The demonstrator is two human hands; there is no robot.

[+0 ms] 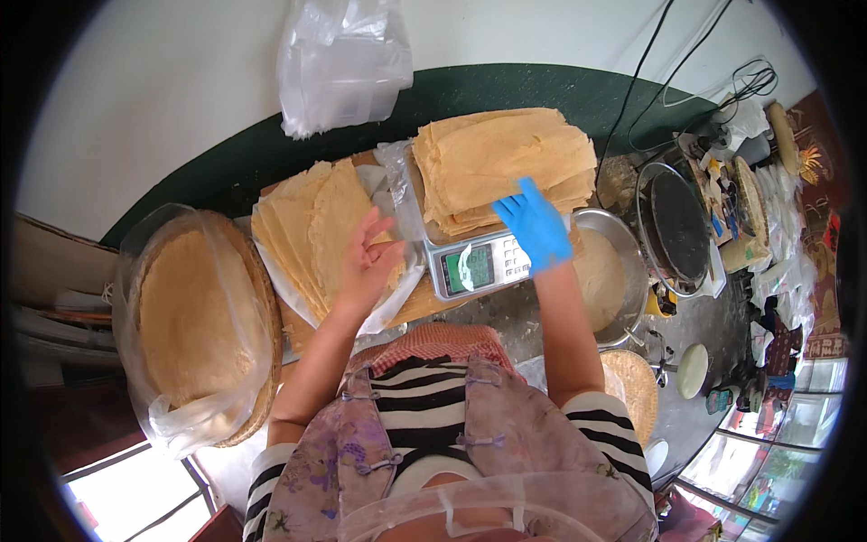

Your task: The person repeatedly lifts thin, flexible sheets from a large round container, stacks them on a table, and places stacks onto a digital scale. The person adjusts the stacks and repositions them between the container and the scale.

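A thick stack of thin tan flatbread sheets (506, 154) lies on a digital scale (492, 271) with a lit green display. My right hand (535, 226), in a blue glove, hovers by the stack's front right corner, above the scale's keypad. Its fingers are stretched out with the thumb apart, and nothing shows in it. On the left, a second, folded pile of flatbread sheets (307, 239) rests on white plastic. Near that pile's right side is my bare left hand (368, 257), fingers spread and holding nothing; whether it touches the sheets I cannot tell.
Far left, a round woven tray (262, 307) holds more flatbread under clear plastic (172, 425). Plastic bags (343, 68) hang on the wall. To the right stand a metal basin (623, 244) of pale batter and a dark round griddle (679, 226). Black cables (646, 63) run down the wall.
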